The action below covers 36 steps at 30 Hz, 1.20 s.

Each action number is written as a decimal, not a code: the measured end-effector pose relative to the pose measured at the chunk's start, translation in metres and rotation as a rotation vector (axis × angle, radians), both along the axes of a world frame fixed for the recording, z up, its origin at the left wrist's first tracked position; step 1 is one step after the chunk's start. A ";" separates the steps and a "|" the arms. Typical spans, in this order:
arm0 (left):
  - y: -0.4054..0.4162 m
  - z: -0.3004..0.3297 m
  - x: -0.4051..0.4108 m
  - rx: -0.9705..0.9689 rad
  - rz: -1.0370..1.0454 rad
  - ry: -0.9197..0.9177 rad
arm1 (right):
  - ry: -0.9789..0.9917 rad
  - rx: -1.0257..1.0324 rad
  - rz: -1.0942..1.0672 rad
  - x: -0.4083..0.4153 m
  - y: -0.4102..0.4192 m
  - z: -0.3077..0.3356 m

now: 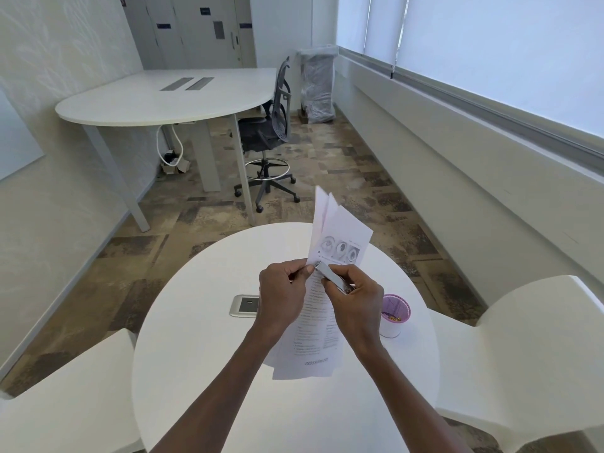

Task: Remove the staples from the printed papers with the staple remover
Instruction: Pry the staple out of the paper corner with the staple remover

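A stapled set of printed papers (340, 243) is held up over the round white table (196, 322), its far sheets fanning upward and its lower part hanging toward the table. My left hand (282, 295) pinches the papers' left edge near a corner. My right hand (354, 299) grips a slim silver staple remover (331, 276), whose tip meets the paper right beside my left thumb. The staple itself is too small to make out.
A white cup with a purple inside (394, 313) stands on the table right of my hands, with small gold bits in it. A metal power socket plate (244, 305) is set into the tabletop. White chairs (523, 338) flank the table on both sides.
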<state>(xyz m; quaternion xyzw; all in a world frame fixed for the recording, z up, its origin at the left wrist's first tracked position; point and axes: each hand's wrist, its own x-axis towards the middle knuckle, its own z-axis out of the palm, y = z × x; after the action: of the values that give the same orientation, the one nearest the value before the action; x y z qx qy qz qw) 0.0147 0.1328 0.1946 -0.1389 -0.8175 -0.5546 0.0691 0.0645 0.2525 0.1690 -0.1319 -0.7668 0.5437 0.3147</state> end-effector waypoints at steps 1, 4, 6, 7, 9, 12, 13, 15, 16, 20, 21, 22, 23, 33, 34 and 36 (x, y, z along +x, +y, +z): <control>0.000 0.001 0.001 0.002 -0.003 -0.024 | -0.001 0.026 0.002 0.000 0.001 0.000; 0.000 0.003 0.000 0.001 0.013 -0.137 | -0.004 0.146 0.003 0.000 0.002 0.002; 0.000 0.003 -0.002 -0.010 0.041 -0.175 | -0.010 0.206 0.010 0.001 0.000 0.005; 0.000 0.003 -0.002 -0.004 0.051 -0.176 | -0.012 0.233 0.016 0.001 -0.001 0.007; -0.001 0.003 -0.001 0.009 0.065 -0.170 | -0.023 0.277 0.030 0.000 -0.001 0.011; -0.002 0.002 0.000 0.032 0.076 -0.130 | -0.049 0.311 0.036 -0.002 0.001 0.015; -0.003 0.003 0.000 0.038 0.082 -0.107 | -0.056 0.317 0.036 -0.003 0.001 0.016; -0.002 0.003 0.001 0.039 0.095 -0.051 | -0.072 0.332 0.037 -0.004 0.000 0.019; -0.002 0.004 0.002 0.030 0.100 -0.023 | -0.077 0.337 0.039 -0.005 0.000 0.019; -0.003 0.005 0.000 -0.020 0.101 0.008 | -0.072 0.290 0.043 -0.008 -0.002 0.018; -0.003 0.005 -0.001 -0.026 0.106 -0.003 | -0.062 0.266 0.051 -0.009 -0.002 0.017; -0.004 0.005 -0.002 -0.028 0.111 -0.016 | -0.048 0.238 0.064 -0.008 -0.002 0.016; -0.005 0.005 -0.004 -0.027 0.112 -0.031 | -0.031 0.206 0.081 -0.008 -0.002 0.015; -0.011 0.013 -0.012 0.093 0.052 -0.213 | 0.083 0.074 0.182 -0.020 0.003 0.002; -0.012 0.015 -0.013 0.119 0.043 -0.230 | 0.095 0.080 0.182 -0.020 0.002 0.002; -0.011 0.016 -0.015 0.157 0.019 -0.262 | 0.109 0.095 0.172 -0.022 0.002 0.001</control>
<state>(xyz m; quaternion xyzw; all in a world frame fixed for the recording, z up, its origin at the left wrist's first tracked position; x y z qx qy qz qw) -0.0002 0.1215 0.2106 -0.0519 -0.7749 -0.6296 -0.0221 0.0422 0.2546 0.1697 -0.0207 -0.7818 0.5383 0.3140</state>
